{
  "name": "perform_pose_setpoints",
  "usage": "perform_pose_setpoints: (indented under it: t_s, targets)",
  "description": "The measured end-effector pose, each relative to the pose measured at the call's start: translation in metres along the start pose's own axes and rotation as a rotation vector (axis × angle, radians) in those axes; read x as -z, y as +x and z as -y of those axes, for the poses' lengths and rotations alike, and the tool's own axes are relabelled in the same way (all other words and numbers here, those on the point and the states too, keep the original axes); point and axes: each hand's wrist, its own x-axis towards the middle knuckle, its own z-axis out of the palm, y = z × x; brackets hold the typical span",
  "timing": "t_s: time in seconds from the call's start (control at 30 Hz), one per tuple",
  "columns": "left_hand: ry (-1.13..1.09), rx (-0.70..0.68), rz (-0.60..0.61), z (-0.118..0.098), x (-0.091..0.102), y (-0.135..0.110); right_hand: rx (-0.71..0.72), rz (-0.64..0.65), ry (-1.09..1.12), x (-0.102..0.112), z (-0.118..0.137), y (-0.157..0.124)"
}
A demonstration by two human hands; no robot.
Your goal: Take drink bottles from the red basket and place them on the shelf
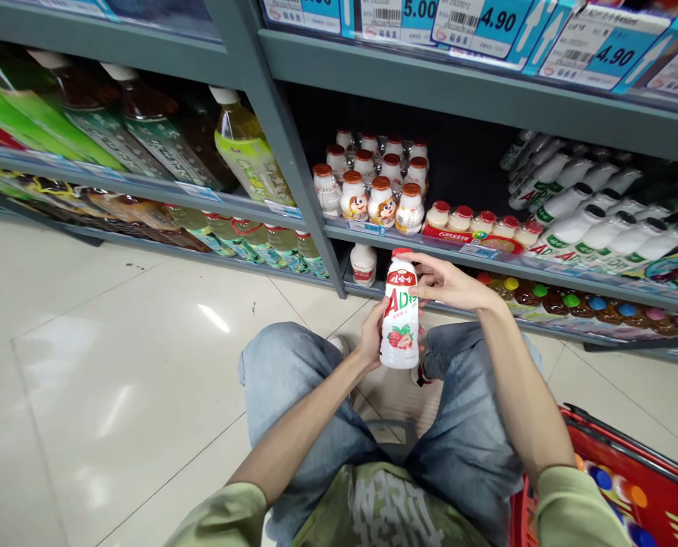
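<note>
A white bottle (400,327) sits between both hands (453,281).

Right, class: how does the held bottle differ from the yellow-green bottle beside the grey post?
The held bottle has a red cap; the yellow-green bottle has a white cap.
The held bottle looks opaque white; the yellow-green bottle is see-through above its label.
The held bottle is in the left hand; the yellow-green bottle stands on a shelf.
Both have caps on.
</note>
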Motion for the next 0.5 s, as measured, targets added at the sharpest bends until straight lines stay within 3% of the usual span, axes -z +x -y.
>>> perform_pose_setpoints:
  t_s: [0.5]
  targets:
    - [0.02,0.015,-0.047,0.0004,-0.001,-0.0007,-0.055,-0.053,0.056,-0.0009,-0.0012,0.0027]
